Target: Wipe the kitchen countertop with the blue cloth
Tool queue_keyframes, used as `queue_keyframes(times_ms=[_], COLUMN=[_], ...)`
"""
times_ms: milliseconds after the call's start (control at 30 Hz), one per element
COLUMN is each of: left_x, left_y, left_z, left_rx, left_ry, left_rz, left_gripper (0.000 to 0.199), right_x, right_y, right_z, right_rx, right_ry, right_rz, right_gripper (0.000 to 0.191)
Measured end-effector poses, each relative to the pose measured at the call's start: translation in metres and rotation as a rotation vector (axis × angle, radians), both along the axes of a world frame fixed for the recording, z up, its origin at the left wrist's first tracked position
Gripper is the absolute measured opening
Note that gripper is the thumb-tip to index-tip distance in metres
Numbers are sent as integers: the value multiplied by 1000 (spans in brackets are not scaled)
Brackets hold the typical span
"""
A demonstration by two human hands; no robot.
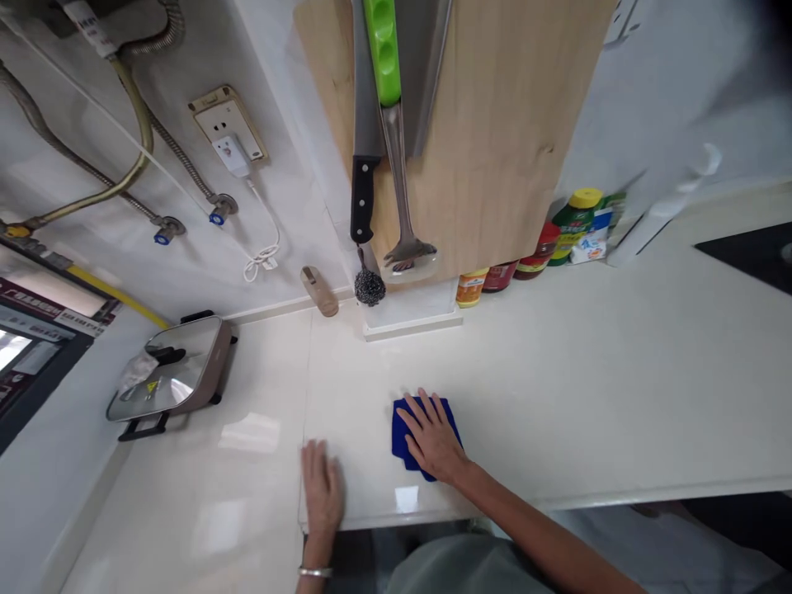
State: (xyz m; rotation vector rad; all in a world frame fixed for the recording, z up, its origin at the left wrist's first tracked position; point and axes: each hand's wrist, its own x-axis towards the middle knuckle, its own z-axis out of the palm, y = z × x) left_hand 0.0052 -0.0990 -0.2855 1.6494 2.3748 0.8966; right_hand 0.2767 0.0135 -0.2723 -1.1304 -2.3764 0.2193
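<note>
A folded dark blue cloth (402,439) lies on the white countertop (557,396). My right hand (436,441) rests flat on top of it, fingers stretched and spread, covering much of the cloth. To the left, near the counter's front edge, my left hand (322,487) is slightly blurred. It lies on the bare surface with its fingers extended and nothing in it. A bracelet (315,572) circles the left wrist.
An electric pan with a glass lid (179,371) stands at the left. Along the wall are a small bottle (320,291), a wooden board (495,124), a hanging knife (363,198), a slotted spoon (399,165), a steel scrubber (370,287) and a green bottle (572,227).
</note>
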Motion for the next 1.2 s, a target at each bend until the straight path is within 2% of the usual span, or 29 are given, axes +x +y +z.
queue_keyframes(times_ms=[100, 200, 300, 500, 567, 667, 800, 933, 1067, 1200], left_x=[-44, -54, -48, -41, -40, -39, -37, -39, -46, -51], left_y=[-33, -48, -50, -47, -46, -45, -44, -42, -41, -39], left_z=[2, 3, 1, 1, 1, 0, 0, 3, 1, -1], left_rx=[-82, -164, -199, -221, -223, -214, -195, -186, -166, -132], left_ry=[93, 128, 120, 128, 150, 185, 214, 212, 212, 234], left_rz=[268, 427, 470, 476, 479, 474, 452, 436, 421, 401], left_gripper=[63, 69, 72, 73, 73, 73, 75, 77, 74, 73], right_x=[-10, 11, 62, 182, 203, 209, 178, 108, 18, -52], right_y=[4, 4, 3, -11, -21, -39, -55, -57, -43, -23], right_z=[-3, -13, -24, -34, -35, -38, -43, -42, -32, -13], right_rx=[-31, -29, 5, 2, -6, 4, 3, 12, -67, -199], right_ry=[-111, -166, -216, -279, -289, -330, -369, -330, -263, -210], right_rz=[30, 67, 4, -326, -421, -505, -507, -428, -264, 10], right_gripper=[56, 57, 58, 58, 60, 63, 67, 71, 74, 70])
